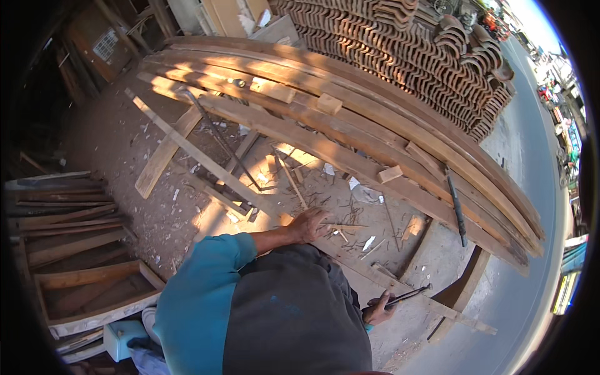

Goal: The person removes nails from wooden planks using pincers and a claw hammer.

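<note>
One view only, from the head, looking down.

Presses left hand [309, 224] down on batten [206, 164], fingers spread and not closed around it. Grips tool [409, 294], a thin dark rod, in right hand [378, 307], clenched, tip pointing toward the right edge of the ground and lying just over the batten's near end. Cannot tell what kind of tool. Runs long and slanting, this batten, from the far left corner of the ground [112, 156] to the near right corner, passing under both hands.

Judging progress: plenty of chips [350, 206] and offcuts scattered round the left hand, so a good deal of cutting or shaving probably done already. No fresh mark or cut to be made out on the batten itself; too small to tell. Seems mid-way rather than finished.

Along the far edge, a stack of long planks [350, 125], with two small blocks [329, 103] and a dark bar [456, 206] on top. Beyond them, stacked roof tiles [437, 56]. At the left edge, wooden frames [94, 287]; near them, a pale blue box [122, 337].

Packages and signs: none readable. Only a yellow and teal shape [567, 281] at the right rim, too blurred to identify.
</note>
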Available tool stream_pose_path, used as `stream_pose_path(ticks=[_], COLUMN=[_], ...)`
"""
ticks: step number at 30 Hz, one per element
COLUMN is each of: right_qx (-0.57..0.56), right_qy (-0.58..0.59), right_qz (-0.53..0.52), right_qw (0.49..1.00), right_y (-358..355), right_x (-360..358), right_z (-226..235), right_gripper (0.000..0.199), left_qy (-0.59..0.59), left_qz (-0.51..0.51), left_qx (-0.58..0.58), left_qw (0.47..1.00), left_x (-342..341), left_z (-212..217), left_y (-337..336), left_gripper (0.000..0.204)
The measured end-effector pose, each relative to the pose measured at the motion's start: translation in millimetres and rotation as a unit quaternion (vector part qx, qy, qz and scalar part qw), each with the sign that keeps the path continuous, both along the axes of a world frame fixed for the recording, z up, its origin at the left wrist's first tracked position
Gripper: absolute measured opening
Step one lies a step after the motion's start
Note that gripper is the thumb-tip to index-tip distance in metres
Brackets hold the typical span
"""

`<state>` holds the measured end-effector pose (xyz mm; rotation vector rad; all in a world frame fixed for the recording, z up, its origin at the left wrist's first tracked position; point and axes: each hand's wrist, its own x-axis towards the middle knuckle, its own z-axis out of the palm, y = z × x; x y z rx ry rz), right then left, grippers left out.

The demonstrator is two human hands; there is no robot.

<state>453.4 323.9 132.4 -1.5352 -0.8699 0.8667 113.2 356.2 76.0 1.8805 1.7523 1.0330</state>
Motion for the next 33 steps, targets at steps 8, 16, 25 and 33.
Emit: stream_pose_path(ticks=[8, 16, 25, 33], right_qx=[-0.055, -0.146, -0.077, -0.028], right_qy=[-0.083, -0.035, 0.320, 0.392], right_qz=[-0.142, -0.307, -0.273, -0.211], right_qw=[0.985, 0.940, 0.904, 0.895], right_y=[60.0, 69.7, 82.6, 79.1], right_x=[48.6, 104.9, 79.2, 74.7], right_z=[-30.6, -93.7, -113.4, -110.6], right_gripper=[0.021, 0.049, 0.062, 0.059], left_qy=[-0.065, -0.519, -0.718, -0.745], left_qz=[0.036, 0.484, 0.427, 0.400], left_qx=[-0.414, -0.265, 0.114, 0.128], left_qw=[0.907, 0.653, 0.538, 0.518], left_x=[-20.7, -61.5, -104.2, -102.5], left_z=[72.9, -11.9, -95.8, -88.4], left_y=[-90.9, -87.5, -96.6, -87.1], left_gripper=[0.056, 0.102, 0.074, 0.084])
